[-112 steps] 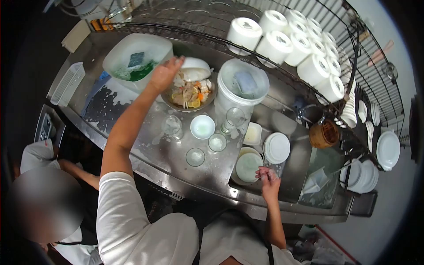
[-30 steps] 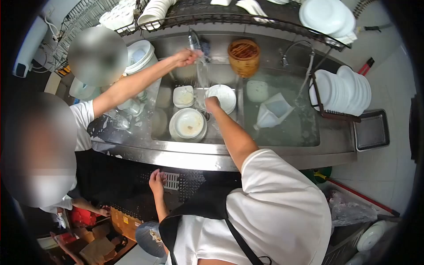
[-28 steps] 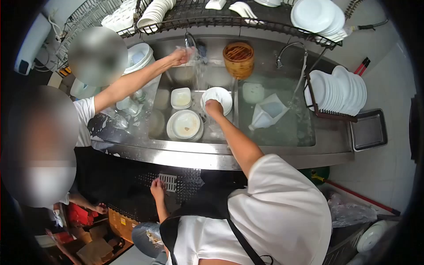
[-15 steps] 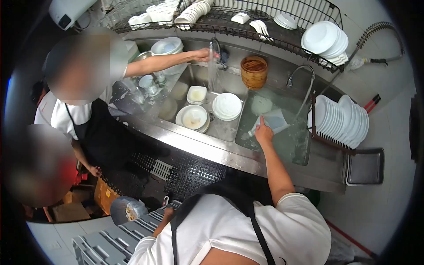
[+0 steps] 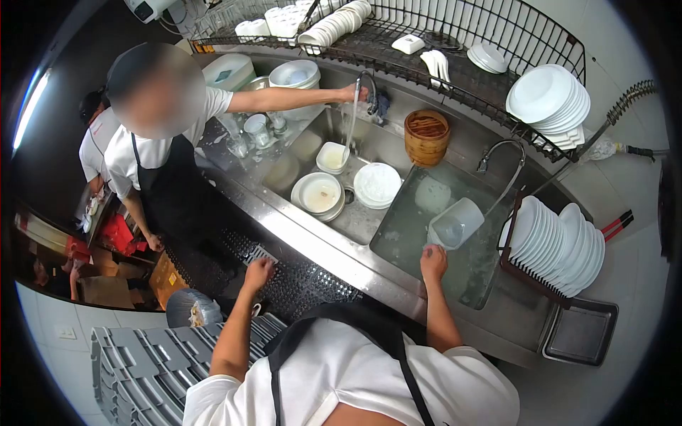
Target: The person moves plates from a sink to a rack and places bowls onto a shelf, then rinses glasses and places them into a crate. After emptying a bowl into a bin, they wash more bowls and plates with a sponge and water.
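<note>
A long steel sink (image 5: 334, 245) stands on a pale tile floor (image 5: 625, 383). A wire rack (image 5: 497, 42) hangs above it. A black mat (image 5: 298, 280) lies below.

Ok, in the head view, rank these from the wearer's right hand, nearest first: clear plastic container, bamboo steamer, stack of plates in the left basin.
1. Clear plastic container, in the right basin's water, just above the right hand.
2. Stack of plates, left basin, up and left.
3. Bamboo steamer, on the ledge behind the basins.

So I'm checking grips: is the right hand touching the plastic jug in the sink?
Cannot tell. In the head view the right hand sits right at the jug's lower edge in the water, but no clear contact or gap shows.
</note>
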### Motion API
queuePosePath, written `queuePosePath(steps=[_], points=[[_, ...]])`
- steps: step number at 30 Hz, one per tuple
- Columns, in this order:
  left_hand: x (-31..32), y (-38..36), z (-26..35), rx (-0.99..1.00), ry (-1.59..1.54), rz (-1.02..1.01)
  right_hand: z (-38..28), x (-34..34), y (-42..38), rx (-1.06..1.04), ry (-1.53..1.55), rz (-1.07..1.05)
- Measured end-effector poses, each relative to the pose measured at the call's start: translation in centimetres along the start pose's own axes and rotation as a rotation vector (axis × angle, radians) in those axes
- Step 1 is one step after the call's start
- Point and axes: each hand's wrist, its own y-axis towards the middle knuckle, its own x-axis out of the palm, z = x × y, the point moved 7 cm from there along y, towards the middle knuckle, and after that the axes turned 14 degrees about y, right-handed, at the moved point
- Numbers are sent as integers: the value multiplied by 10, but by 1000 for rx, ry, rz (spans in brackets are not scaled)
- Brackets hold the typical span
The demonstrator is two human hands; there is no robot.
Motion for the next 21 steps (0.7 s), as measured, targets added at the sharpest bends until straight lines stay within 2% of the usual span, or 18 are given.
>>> queuePosePath(steps=[1, 2, 3, 4, 5, 6, 7, 8, 9, 10, 11, 12, 13, 16, 18, 21], points=[[-19, 6, 64, -24, 35, 11, 7, -7, -1, 1, 60, 66], [-23, 30, 97, 184, 189, 90, 19, -9, -3, 92, 111, 67], [-31, 42, 148, 297, 350, 151, 29, -9, -7, 182, 159, 67], [-33, 52, 200, 315, 170, 13, 40, -8, -10, 269, 202, 64], [-25, 75, 238, 391, 258, -10, 47, -5, -9, 276, 213, 52], [-18, 94, 286, 533, 371, -77, 54, 0, -10, 274, 214, 29], [-21, 95, 346, 776, 529, 83, 60, 2, -10, 262, 206, -6], [-10, 114, 394, 867, 550, 21, 60, 4, -9, 201, 187, -14], [-28, 92, 464, 981, 465, 40, 58, 5, -8, 140, 171, -29], [-13, 107, 509, 1098, 564, 40, 55, 4, -7, 103, 140, -53], [11, 129, 560, 1119, 693, -25, 49, 4, -8, 74, 111, -81], [8, 119, 610, 1350, 372, 117, 45, 5, -10, 53, 85, -106], [62, 170, 656, 1140, 805, -124, 40, 2, -11, 35, 99, -100], [92, 149, 714, 1260, 907, 21, 33, 1, -12, 12, 81, -129], [118, 145, 716, 1297, 905, 7, 10, -10, -20, -149, 57, -136], [152, 135, 703, 1342, 934, -74, -10, -30, -24, -159, 56, -154]])
